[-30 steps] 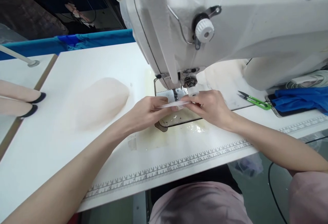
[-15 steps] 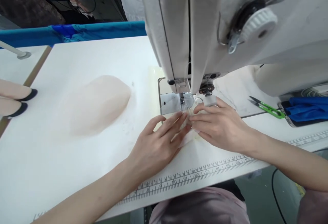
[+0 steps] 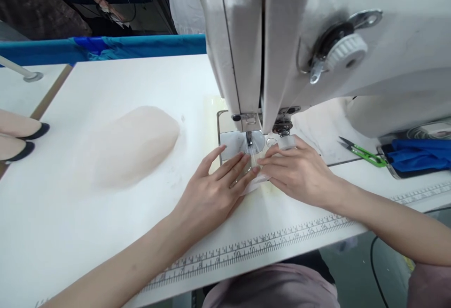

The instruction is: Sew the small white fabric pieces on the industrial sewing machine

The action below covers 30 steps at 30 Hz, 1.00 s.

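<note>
A thin, see-through whitish piece of fabric (image 3: 256,185) lies on the sewing machine's metal plate (image 3: 232,144), just in front of the presser foot (image 3: 249,139). My left hand (image 3: 214,190) rests on its left side, fingers stretched out and thumb spread toward the plate. On the other side, my right hand (image 3: 299,171) has its fingers bent and tips drawn together at the fabric's edge; its hold is partly hidden. The white sewing machine (image 3: 243,54) stands over both hands, its needle area close beyond the fingertips.
A sheer beige fabric piece (image 3: 141,143) lies on the white table to the left. Green-handled thread snips (image 3: 366,154) and a blue cloth (image 3: 419,153) are at the right. A printed ruler (image 3: 239,254) runs along the front edge. Two beige pieces with black ends (image 3: 21,138) lie far left.
My left hand's fingers have flattened and its thumb has spread farther from them. The right hand stays close to the fabric's edge. The view has shifted slightly.
</note>
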Motion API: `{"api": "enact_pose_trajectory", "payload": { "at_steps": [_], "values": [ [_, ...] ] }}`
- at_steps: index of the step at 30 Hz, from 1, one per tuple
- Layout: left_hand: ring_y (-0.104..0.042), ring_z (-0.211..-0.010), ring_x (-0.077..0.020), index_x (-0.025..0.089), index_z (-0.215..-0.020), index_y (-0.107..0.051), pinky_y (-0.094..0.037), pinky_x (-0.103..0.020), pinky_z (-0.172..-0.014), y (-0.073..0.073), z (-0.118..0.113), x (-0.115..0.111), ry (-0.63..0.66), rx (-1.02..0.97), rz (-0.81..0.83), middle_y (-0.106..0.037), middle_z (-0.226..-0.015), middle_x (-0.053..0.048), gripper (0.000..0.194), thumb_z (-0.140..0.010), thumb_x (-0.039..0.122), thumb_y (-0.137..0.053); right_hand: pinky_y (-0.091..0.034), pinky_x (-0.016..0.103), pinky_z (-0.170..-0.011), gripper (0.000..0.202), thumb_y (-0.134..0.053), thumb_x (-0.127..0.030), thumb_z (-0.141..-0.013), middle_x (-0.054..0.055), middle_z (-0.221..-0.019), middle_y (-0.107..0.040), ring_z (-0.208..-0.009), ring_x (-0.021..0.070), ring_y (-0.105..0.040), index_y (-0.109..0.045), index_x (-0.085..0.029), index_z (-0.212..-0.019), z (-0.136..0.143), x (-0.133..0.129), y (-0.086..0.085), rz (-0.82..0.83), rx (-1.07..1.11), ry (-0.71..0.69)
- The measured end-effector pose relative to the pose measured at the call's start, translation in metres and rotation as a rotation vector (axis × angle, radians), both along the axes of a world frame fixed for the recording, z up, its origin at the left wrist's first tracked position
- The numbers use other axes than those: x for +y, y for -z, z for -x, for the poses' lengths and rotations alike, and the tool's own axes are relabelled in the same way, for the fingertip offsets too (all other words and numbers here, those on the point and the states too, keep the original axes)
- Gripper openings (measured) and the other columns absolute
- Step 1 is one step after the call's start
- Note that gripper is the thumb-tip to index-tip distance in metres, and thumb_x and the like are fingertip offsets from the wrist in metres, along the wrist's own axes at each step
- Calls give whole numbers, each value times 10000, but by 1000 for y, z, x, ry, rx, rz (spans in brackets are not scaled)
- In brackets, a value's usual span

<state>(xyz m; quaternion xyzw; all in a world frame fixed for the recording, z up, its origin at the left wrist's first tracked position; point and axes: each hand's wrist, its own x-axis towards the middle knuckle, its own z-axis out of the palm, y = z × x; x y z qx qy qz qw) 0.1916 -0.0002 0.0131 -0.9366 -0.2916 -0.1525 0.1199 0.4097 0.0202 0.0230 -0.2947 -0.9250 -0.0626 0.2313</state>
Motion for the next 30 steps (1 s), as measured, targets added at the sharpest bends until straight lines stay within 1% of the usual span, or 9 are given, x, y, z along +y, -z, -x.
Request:
{"api": "enact_pose_trajectory", "payload": {
  "at_steps": [5, 11, 17, 19, 21, 23, 25, 27, 30],
  "values": [
    [-607, -1165, -253, 158, -1250, -574, -386, -566, -1070, 4, 1, 10, -18, -18, -6, -633, -1251, -118, 322, -948, 187, -465, -391, 327, -774, 279, -479, -112, -922, -9, -846, -759, -765, 146, -634, -694, -178, -757, 0, 8, 5, -66, 18, 15],
    [-591, -1188, -246, 191, -1302, -523, -358, -579, -1089, 5, 1, 22, -59, 5, 2, -633, -1264, -93, 350, -962, 207, -442, -397, 340, -773, 282, -471, -99, -917, -11, -794, -755, -690, 146, -607, -689, -185, -761, 1, 19, 13, -146, -5, 55],
    [-601, -1165, -256, 177, -1246, -582, -352, -566, -1089, 10, 0, 28, -64, -59, -15, -653, -1230, -115, 324, -939, 209, -483, -419, 337, -791, 283, -462, -79, -898, -4, -802, -753, -714, 150, -625, -697, -177, -775, 3, 23, 18, -188, -3, 74],
    [-608, -1126, -252, 205, -1219, -610, -372, -553, -1068, 10, -1, 27, -82, -115, 31, -663, -1202, -100, 313, -927, 205, -499, -424, 333, -805, 272, -477, -103, -904, -12, -800, -750, -722, 146, -631, -703, -188, -778, 3, 22, 18, -160, 22, 73],
    [-605, -1059, -238, 248, -1179, -643, -429, -518, -1000, 8, -2, 27, -127, -196, 138, -661, -1153, -78, 289, -933, 222, -493, -431, 320, -804, 244, -503, -152, -918, -24, -743, -733, -715, 140, -629, -716, -206, -811, 2, 21, 18, -91, 82, 78],
    [-581, -1006, -227, 264, -1136, -672, -480, -468, -906, 6, -2, 27, -160, -281, 279, -641, -1113, -76, 275, -953, 272, -466, -440, 310, -795, 215, -528, -212, -929, -36, -664, -700, -684, 133, -621, -726, -219, -846, 1, 22, 18, 17, 158, 102],
    [-556, -1002, -224, 256, -1103, -690, -492, -437, -858, 2, -1, 29, -173, -339, 403, -616, -1108, -80, 303, -971, 328, -427, -448, 308, -777, 205, -547, -259, -929, -39, -627, -674, -652, 130, -608, -731, -225, -846, 1, 23, 18, 133, 208, 159],
    [-541, -1017, -221, 258, -1074, -702, -479, -441, -876, 0, 0, 32, -172, -357, 476, -601, -1115, -75, 334, -981, 355, -396, -449, 309, -759, 203, -564, -281, -922, -34, -629, -668, -633, 129, -599, -732, -221, -824, 1, 24, 17, 209, 226, 208],
    [-521, -1050, -226, 286, -1070, -702, -458, -466, -911, -1, 3, 35, -152, -339, 484, -586, -1140, -67, 333, -982, 361, -390, -441, 303, -760, 188, -575, -288, -918, -39, -645, -677, -632, 124, -602, -728, -224, -831, 2, 23, 16, 244, 241, 208]
  ]
}}
